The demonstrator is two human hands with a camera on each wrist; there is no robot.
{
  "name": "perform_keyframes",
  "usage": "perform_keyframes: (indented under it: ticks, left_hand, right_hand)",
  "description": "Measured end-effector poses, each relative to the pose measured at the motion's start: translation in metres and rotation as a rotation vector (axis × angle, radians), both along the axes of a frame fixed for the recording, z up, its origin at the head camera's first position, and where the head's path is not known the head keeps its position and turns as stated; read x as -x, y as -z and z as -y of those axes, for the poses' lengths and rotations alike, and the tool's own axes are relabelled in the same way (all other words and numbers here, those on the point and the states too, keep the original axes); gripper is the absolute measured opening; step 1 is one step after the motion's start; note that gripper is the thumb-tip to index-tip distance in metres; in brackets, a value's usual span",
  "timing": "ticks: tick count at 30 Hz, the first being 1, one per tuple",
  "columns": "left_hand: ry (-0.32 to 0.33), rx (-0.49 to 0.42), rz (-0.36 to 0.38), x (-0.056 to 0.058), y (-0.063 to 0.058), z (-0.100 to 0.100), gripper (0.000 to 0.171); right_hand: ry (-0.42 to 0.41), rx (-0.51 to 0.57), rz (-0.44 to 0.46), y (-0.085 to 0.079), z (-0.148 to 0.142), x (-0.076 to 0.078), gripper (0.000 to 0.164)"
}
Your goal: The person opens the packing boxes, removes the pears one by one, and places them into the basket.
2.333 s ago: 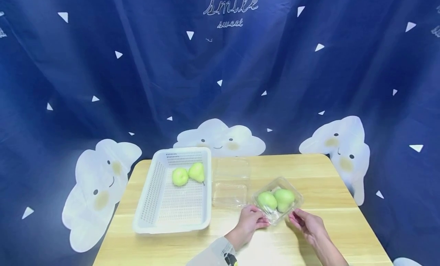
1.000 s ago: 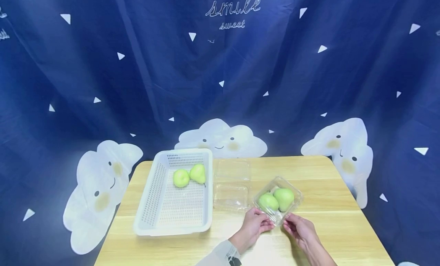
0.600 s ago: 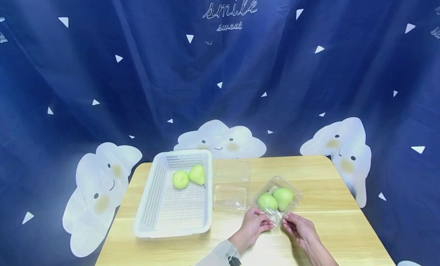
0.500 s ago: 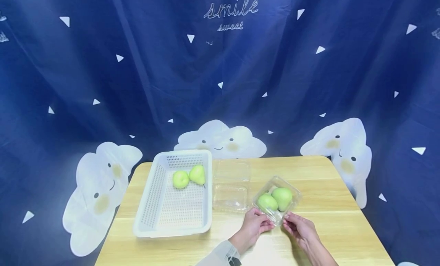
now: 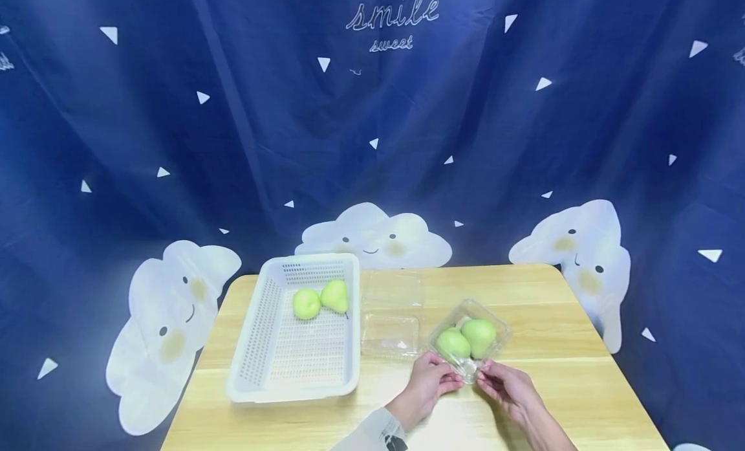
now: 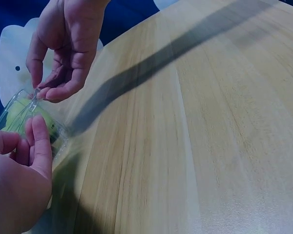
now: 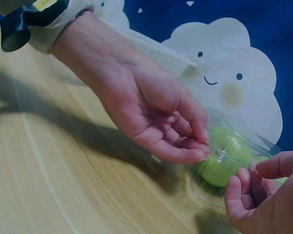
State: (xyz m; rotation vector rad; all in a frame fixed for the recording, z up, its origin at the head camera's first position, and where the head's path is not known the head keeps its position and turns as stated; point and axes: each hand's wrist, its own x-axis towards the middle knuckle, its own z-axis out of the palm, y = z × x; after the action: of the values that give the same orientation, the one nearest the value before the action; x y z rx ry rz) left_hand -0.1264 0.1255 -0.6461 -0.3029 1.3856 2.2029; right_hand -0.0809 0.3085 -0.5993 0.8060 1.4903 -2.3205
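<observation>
A clear plastic clamshell box (image 5: 502,335) stands turned cornerwise on the table, with two green pears (image 5: 479,338) inside under clear plastic. My left hand (image 5: 427,383) pinches its rim just left of the near corner. On the other side of that corner, my right hand (image 5: 512,389) pinches the rim between thumb and curled fingers. Both wrist views show the fingertips at the box edge, the left hand (image 6: 22,183) close by and the right hand (image 7: 271,195) opposite. Whether the lid edge is fully snapped cannot be told.
A white slotted basket (image 5: 251,347) at the left holds two more green pears (image 5: 306,303). Between basket and box, another clear clamshell (image 5: 391,331) lies unfolded on the wooden table (image 5: 570,393). A blue curtain (image 5: 372,114) with cloud prints hangs behind.
Since the earliest frame, my right hand has moved left along the rim to the near corner, and my left hand slightly right. In the last half second both hands have barely shifted.
</observation>
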Motion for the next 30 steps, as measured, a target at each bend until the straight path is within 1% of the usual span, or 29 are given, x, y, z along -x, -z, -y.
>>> perform_keyframes:
  ticks: [8,14,20,23,27,30]
  left_hand:
    - [0.002,0.001,-0.009,-0.0013,-0.0024,0.0007,0.018]
    - [-0.001,0.010,-0.010,-0.0019,-0.0021,0.0000,0.018]
    - [-0.011,0.004,-0.023,-0.0026,-0.0008,0.0001,0.019]
    - [-0.015,-0.008,-0.030,-0.0013,0.0000,0.0002,0.021]
    - [-0.013,-0.017,-0.027,-0.0013,-0.0017,0.0009,0.021]
    - [-0.012,-0.019,-0.029,-0.0033,-0.0044,0.0016,0.020]
  right_hand:
    - [-0.007,0.054,-0.018,-0.0018,-0.0020,-0.0020,0.021]
    - [-0.044,0.083,-0.052,-0.0003,-0.0043,-0.0012,0.022]
    - [-0.101,0.012,-0.063,0.0011,-0.0043,0.0017,0.021]
    - [-0.113,0.003,-0.060,0.0013,-0.0035,0.0019,0.021]
    - [-0.111,-0.008,-0.057,0.0021,-0.0019,0.0025,0.022]
    - [-0.073,-0.057,-0.040,0.0047,0.0019,0.0036,0.020]
